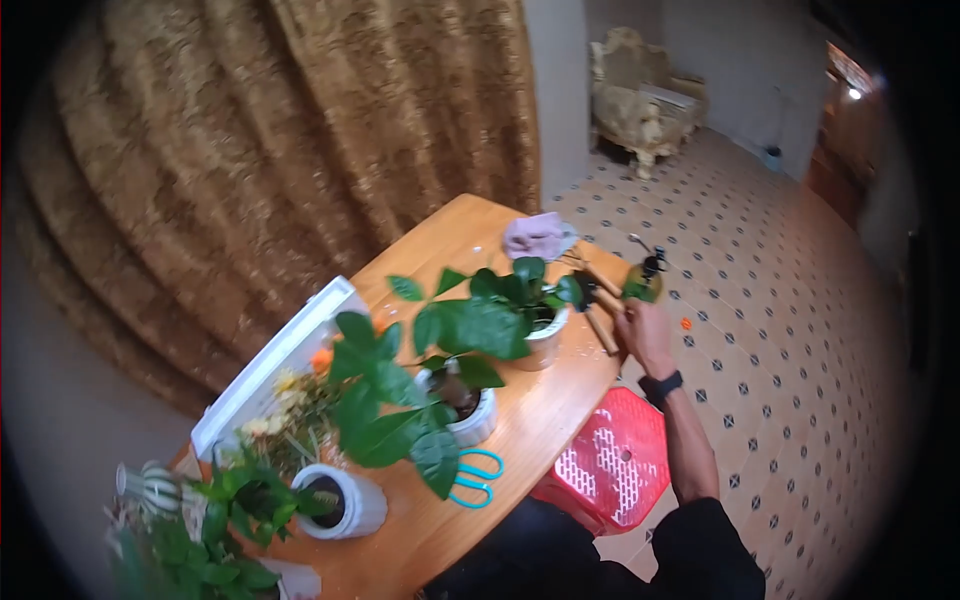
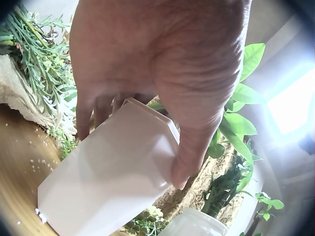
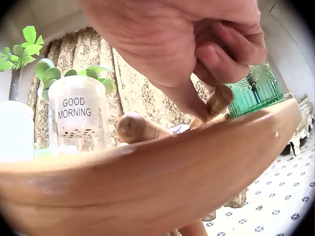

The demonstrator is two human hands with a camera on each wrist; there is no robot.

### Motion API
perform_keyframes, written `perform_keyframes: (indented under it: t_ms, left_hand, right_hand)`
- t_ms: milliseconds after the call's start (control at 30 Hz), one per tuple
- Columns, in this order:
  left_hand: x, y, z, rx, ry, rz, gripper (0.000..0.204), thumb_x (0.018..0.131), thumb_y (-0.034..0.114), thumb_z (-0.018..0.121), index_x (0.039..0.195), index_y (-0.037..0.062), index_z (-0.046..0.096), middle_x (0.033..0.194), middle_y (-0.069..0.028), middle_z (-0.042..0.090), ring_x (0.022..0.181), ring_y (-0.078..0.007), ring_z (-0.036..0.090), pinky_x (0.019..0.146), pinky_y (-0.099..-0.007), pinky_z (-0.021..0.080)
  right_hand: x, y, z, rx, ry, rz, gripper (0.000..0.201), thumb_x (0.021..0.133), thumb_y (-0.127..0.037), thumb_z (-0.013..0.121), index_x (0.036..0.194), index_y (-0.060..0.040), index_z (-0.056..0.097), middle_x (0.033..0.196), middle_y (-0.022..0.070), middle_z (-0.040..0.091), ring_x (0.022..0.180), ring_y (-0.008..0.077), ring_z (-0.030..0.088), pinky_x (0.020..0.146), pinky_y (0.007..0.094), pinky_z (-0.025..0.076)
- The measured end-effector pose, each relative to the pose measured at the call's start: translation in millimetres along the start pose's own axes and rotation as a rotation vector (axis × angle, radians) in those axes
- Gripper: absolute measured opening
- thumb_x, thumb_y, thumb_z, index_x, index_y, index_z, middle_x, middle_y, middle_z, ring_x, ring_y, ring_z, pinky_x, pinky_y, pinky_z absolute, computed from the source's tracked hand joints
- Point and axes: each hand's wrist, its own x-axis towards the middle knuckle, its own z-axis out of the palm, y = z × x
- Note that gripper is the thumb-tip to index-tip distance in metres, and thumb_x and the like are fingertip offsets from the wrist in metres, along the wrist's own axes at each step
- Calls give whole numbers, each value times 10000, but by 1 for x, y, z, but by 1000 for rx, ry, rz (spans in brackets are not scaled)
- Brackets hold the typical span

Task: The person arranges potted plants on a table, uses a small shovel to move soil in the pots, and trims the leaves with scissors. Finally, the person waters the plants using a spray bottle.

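Note:
In the left wrist view my left hand holds a pale, angular plant pot by its rim, thumb on one side and fingers on the other. The pot leans over the wooden table, and the head view does not show this hand. At the table's far right corner my right hand pinches the end of a wooden tool handle between thumb and fingers. A second wooden handle lies beside it, near a dark tool head. The green ribbed spray bottle stands right behind my right fingers.
Potted plants in white pots crowd the table, one in a clear "GOOD MORNING" pot. Turquoise scissors, a lilac cloth and a white box with flowers lie about. A red stool stands by the table's edge.

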Motion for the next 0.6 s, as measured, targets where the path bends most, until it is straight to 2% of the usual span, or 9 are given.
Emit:
perform_keyframes:
  t_ms: [133,167,200,300,333,400,433,500,600]
  left_hand:
    - [-65,-47,-56,-60,135,-71,941,672,243,906,1411,-76,420,1348,-197,559,1210,-315,554,1071,-389,412]
    - [-81,-59,-61,-74,173,-93,943,671,244,907,1411,-77,419,1348,-198,558,1210,-315,554,1072,-389,412]
    - [-91,-85,-59,205,321,-72,911,684,222,899,1403,-75,425,1333,-196,568,1197,-314,561,1048,-382,433]
    - [-88,-29,-56,155,226,-342,851,674,403,921,1305,-39,560,1262,-191,643,1144,-321,608,1011,-403,469]
    - [-90,-32,-56,225,197,-337,700,707,388,902,1202,-23,627,1137,-160,700,1024,-283,665,916,-390,519]
    - [-88,-31,-55,172,147,-240,530,754,328,875,1115,-3,670,1049,-131,723,931,-245,689,849,-391,541]
    - [-86,-22,-52,131,195,-164,478,768,302,864,1094,4,680,1023,-121,726,906,-244,692,834,-392,543]
    - [-80,-13,-46,88,259,-102,426,782,276,854,1073,11,690,997,-111,729,881,-242,695,819,-393,545]
    - [-77,-19,-40,-32,286,-103,575,727,299,898,1133,-27,655,1049,-147,710,966,-285,691,861,-383,536]
  right_hand:
    - [-9,-5,-18,80,-3,-16,185,914,-196,652,947,-15,651,784,229,675,732,421,671,640,454,520]
    - [-11,-1,-21,98,7,-32,199,926,-202,649,983,-12,651,798,218,680,738,395,674,654,443,520]
    - [-14,4,-25,107,22,-46,215,938,-208,645,1018,-8,652,813,207,685,744,370,677,667,431,519]
    - [-22,-4,-51,131,-12,40,282,977,-252,624,1112,-5,646,863,166,690,773,283,672,720,398,515]
    - [-24,-19,-70,128,-64,115,314,991,-285,610,1135,-8,641,885,147,685,790,247,659,746,388,511]
    - [-34,-1,-72,236,-29,103,387,1012,-359,570,1194,-21,620,988,93,669,839,205,633,767,376,497]
    - [-34,8,-75,330,-9,102,400,1016,-375,557,1207,-27,610,1041,67,655,863,186,620,756,361,491]
    - [-35,20,-88,492,63,96,421,1015,-393,553,1222,-29,596,1079,52,642,860,171,607,721,340,484]
    - [-46,9,-123,626,207,6,446,1003,-400,577,1229,-15,585,1031,85,646,782,180,605,649,320,481]
